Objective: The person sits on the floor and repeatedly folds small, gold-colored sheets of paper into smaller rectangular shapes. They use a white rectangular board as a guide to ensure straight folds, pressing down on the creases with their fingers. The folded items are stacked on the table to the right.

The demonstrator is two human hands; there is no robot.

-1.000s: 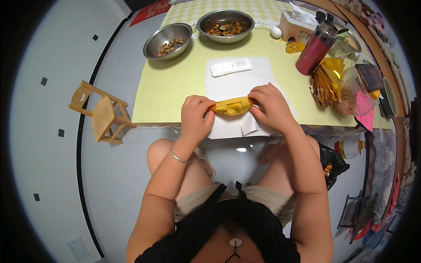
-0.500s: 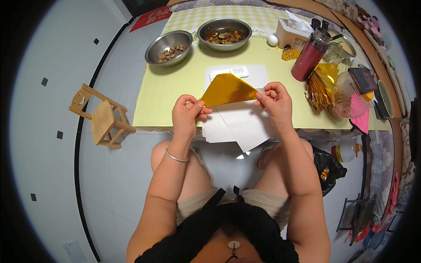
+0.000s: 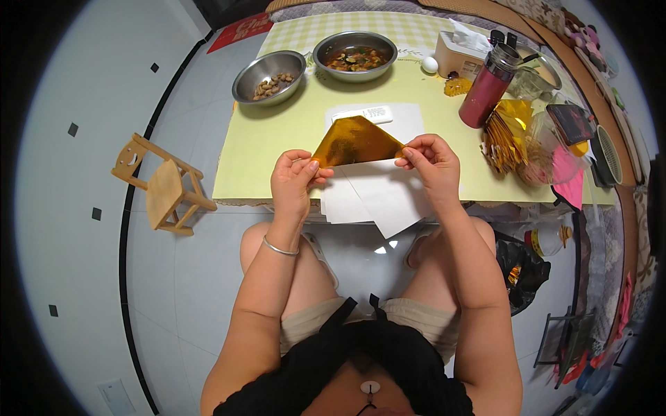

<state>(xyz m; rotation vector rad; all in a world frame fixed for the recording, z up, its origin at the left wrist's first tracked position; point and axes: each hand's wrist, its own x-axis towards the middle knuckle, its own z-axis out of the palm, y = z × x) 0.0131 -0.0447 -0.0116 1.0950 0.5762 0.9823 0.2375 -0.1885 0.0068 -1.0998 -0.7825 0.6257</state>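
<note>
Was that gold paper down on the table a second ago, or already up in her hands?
Yes, it moved. The gold paper lay pressed on the white sheets; now both hands hold it lifted above them, opened into a triangle.

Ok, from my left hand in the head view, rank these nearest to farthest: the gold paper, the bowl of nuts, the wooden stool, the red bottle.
From the left hand:
1. Gold paper, pinched in that hand, just to its right.
2. Bowl of nuts, up the table, slightly left.
3. Wooden stool, on the floor to the left.
4. Red bottle, far right side of the table.
</note>
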